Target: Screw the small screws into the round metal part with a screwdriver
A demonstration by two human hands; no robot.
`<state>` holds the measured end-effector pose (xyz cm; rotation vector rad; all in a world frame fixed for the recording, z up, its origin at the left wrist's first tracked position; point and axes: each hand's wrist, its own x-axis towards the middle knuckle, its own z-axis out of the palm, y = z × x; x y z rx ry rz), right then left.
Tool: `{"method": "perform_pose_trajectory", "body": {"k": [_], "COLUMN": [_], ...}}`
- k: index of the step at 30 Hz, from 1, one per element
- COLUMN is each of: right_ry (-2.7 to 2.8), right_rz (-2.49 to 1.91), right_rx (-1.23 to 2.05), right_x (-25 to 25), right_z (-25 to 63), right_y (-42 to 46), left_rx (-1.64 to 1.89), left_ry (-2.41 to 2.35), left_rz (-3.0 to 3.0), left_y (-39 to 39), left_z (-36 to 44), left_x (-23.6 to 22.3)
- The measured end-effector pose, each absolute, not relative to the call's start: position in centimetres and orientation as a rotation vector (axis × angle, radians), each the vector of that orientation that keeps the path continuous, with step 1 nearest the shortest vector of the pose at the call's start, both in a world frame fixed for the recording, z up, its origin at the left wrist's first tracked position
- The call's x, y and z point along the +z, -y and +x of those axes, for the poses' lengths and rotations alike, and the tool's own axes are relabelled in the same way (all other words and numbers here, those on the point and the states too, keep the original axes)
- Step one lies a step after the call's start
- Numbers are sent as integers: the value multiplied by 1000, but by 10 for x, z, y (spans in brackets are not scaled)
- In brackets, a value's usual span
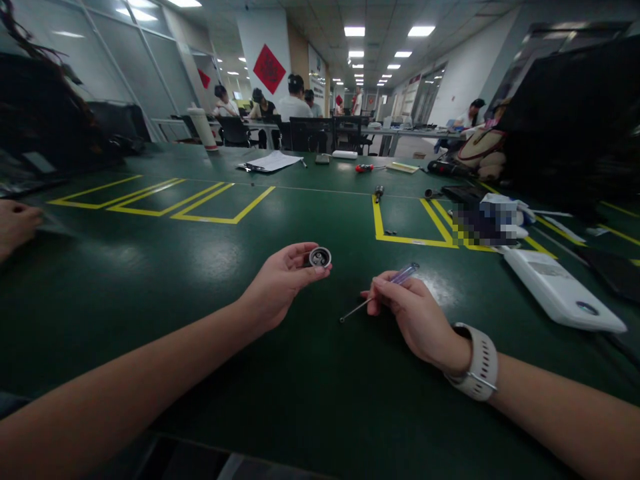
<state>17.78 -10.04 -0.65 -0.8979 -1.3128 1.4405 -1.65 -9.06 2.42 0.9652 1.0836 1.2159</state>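
Between the thumb and fingers of my left hand (280,283) is a round metal gear housing (320,258). Its open side faces me, and small round parts, seemingly gears, show inside. My right hand (410,307) is closed around a thin screwdriver (405,273) with a clear purple handle. The shaft points down and left, and a small dark piece (342,320) sits at its tip, too small to name. Both hands are above the green table (300,380), apart from each other.
Yellow tape boxes (235,220) mark the table. A dark metal part (379,192) and tiny pieces (391,233) lie ahead. A white power bank (563,287) is at right. Farther back are a red screwdriver (367,169) and clipboard (273,161). Another person's hand (17,227) rests at left.
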Motion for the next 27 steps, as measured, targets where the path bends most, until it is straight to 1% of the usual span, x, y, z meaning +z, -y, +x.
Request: {"method": "perform_pose_trajectory", "body": {"k": [4, 7, 10, 13, 15, 23, 27], "right_ry": [1399, 1542, 1787, 2041, 2138, 2053, 2064], "right_rz": [-894, -950, -995, -883, -808, -624, -625], "right_rx": [1412, 1318, 1024, 621, 476, 342, 298], "right_x": [-7, -2, 5, 8, 8, 7, 5], "right_z": [178, 178, 177, 175, 174, 179, 178], "right_y": [102, 106, 114, 124, 127, 131, 132], "left_rx": [1181, 1178, 1193, 1192, 1187, 1133, 1115], "left_ry": [-1022, -971, -947, -963, -989, -1033, -1066], "left_rz": [932, 875, 811, 795, 801, 968, 1052], "left_y": [90, 91, 91, 91, 92, 98, 102], "left_z": [-17, -17, -17, -16, -15, -13, -12], "left_x": [26, 29, 29, 27, 26, 25, 23]}}
